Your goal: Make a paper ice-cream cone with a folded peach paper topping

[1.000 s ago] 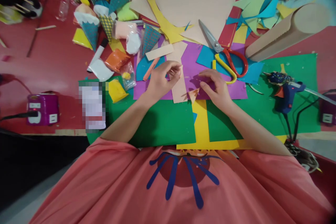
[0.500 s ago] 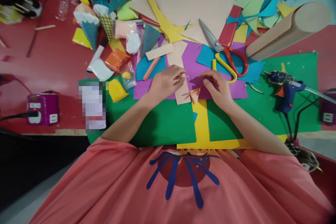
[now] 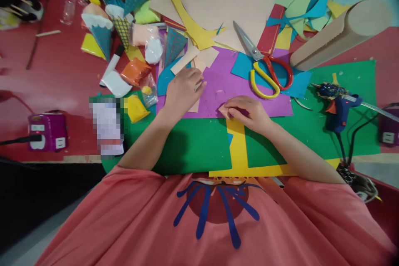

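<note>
My left hand (image 3: 183, 91) lies over a peach paper strip (image 3: 195, 106), with its fingers bent and close together on it; the fingertips are partly hidden. More peach paper pieces (image 3: 208, 56) lie just beyond that hand. To the right, my right hand (image 3: 251, 113) pinches a small folded piece of peach paper (image 3: 223, 111) between thumb and fingers, near the front edge of the purple sheet (image 3: 220, 91). Scissors (image 3: 257, 55) with one red and one yellow handle rest open beyond my right hand, on blue paper (image 3: 238, 65).
A blue glue gun (image 3: 339, 112) lies at right on the green sheet (image 3: 363, 133), near a paper roll (image 3: 330, 41). Clay packets (image 3: 135, 70), a marker (image 3: 112, 66) and several craft ice-cream cones (image 3: 101, 35) crowd the left. A phone (image 3: 109, 126) sits at front left.
My left hand has slid left, and the peach strip has shifted left with it. My right hand has come down and left and now holds the small peach piece that lay beside it.
</note>
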Tool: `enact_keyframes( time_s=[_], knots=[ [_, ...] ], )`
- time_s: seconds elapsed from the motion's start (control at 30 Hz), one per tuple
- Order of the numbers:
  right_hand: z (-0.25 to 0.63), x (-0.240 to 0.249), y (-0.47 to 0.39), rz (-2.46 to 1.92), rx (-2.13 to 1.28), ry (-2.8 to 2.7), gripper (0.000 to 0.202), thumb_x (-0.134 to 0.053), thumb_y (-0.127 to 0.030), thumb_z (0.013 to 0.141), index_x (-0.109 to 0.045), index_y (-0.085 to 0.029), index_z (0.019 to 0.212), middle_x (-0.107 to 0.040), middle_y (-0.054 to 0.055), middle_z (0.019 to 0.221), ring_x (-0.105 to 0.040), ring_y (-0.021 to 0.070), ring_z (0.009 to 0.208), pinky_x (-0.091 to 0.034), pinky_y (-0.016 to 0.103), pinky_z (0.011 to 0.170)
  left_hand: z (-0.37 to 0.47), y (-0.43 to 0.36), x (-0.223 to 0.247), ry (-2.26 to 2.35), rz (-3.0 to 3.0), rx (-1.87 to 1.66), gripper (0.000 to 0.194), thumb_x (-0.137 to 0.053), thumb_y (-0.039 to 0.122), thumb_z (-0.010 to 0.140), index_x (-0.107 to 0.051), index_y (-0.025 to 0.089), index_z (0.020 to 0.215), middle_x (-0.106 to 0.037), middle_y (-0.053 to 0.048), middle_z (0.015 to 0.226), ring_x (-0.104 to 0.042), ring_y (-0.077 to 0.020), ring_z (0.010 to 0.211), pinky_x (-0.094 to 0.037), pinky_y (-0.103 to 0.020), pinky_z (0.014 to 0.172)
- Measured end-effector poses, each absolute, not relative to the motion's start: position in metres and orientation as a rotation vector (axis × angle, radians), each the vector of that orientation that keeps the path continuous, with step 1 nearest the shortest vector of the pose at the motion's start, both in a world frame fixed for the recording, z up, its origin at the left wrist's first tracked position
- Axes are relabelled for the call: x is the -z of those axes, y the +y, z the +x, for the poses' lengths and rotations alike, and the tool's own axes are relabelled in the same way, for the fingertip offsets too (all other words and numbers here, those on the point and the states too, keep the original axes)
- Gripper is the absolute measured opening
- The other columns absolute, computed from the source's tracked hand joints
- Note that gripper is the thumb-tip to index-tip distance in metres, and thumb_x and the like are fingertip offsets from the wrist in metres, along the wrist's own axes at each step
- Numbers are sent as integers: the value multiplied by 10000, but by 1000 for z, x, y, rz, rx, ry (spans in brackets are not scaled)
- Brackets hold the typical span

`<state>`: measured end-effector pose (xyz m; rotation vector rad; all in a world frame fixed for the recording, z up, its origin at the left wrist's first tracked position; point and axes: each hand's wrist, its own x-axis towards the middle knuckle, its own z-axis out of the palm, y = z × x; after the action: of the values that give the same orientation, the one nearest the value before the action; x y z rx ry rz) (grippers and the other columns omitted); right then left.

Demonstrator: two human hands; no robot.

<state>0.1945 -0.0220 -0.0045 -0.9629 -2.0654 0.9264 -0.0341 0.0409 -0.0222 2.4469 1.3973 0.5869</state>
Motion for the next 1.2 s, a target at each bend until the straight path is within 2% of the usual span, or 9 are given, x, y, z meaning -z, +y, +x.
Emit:
enact_keyframes(
  time_s=[0.17,0.27,0.37,0.5,0.6,0.83,0.93,1.1,1.2],
  knots=[
    [197,6,-22,-1071,-801,-1925,198,-497,-263,938,-637,-205,1065,-693,105,1162,-628,208,1153,-508,402,990,-35,42,24,1470,2483,-675,160,-440,250,920,-588,227,863,-707,-36,915,-654,-176,890,-490,-345,935],
    [199,6,-23,-1139,-696,-1849,329,-496,-253,934,-530,-292,1260,-566,75,1365,-478,229,1342,-414,467,1110,-33,38,20,1416,2514,-694,190,-420,275,936,-590,222,867,-700,-23,838,-658,-161,827,-508,-307,844],
    [201,7,-23,-1147,-599,-1769,420,-503,-262,927,-448,-372,1329,-500,32,1415,-406,234,1389,-369,499,1144,-29,34,15,1360,2532,-653,239,-397,306,955,-596,208,867,-686,-29,826,-656,-165,844,-505,-303,811],
    [201,11,-24,-1134,-620,-1680,332,-481,-293,935,-485,-361,1260,-561,45,1287,-521,218,1244,-528,415,945,-24,31,15,1409,2519,-649,277,-486,438,916,-612,210,1012,-673,-73,1046,-628,-206,1033,-491,-342,904],
    [199,12,-25,-1133,-663,-1650,267,-443,-306,951,-517,-309,1208,-598,63,1191,-587,196,1111,-550,374,857,-24,32,19,1433,2504,-608,308,-489,424,919,-593,211,1115,-645,-93,1200,-598,-222,1141,-470,-359,969],
    [199,7,-25,-1178,-712,-1628,216,-437,-358,954,-598,-256,1058,-675,71,1057,-640,200,986,-541,389,851,-28,34,17,1383,2408,-727,277,-398,367,971,-634,232,916,-731,-37,961,-670,-152,961,-511,-307,896],
    [198,3,-27,-1117,-758,-1714,248,-423,-361,964,-628,-224,937,-698,66,932,-650,185,916,-520,358,829,-28,23,12,1335,2412,-816,269,-401,355,972,-636,226,974,-727,-59,1024,-665,-157,1021,-496,-326,952],
    [191,0,-31,-1104,-1040,-1775,377,-449,-476,939,-571,-175,748,-584,17,673,-531,113,616,-410,258,570,-22,0,4,789,2721,-590,230,-440,289,956,-646,238,1045,-736,-56,1049,-695,-151,965,-539,-272,809],
    [188,-3,-32,-1134,-1227,-1621,392,-478,-483,925,-512,-178,680,-470,-32,590,-423,77,531,-339,228,508,-15,-8,2,688,2688,-619,216,-438,243,951,-638,261,1030,-732,-36,1024,-695,-136,931,-535,-260,778]
  ],
)
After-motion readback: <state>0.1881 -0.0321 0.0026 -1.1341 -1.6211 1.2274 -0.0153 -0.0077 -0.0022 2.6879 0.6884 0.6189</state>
